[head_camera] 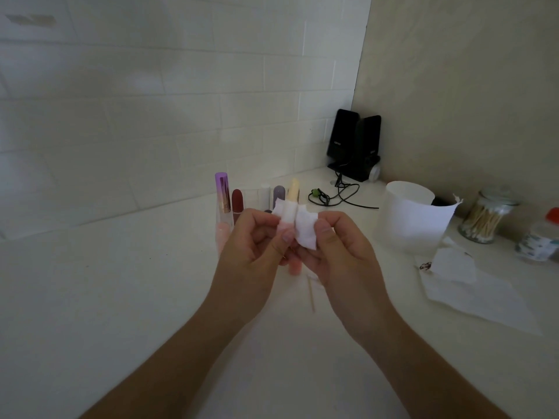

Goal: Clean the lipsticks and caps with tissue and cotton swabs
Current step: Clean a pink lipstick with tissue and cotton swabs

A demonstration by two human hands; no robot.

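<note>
Pale yellow lipstick [292, 191], centre frame, held in my left grip [257, 241], right grip [341, 247] pinching tissue [305, 235] round its tube; next probably needs twisting.

Soft white paper tissue [302, 229] wraps a waxy pale-yellow lipstick [292, 189]; the countertop [121, 282] looks smooth, matt.

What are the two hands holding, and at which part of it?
The left hand grips the pale yellow lipstick by its tube, below the tip. The right hand pinches the right end of the tissue wrapped round it.
</note>
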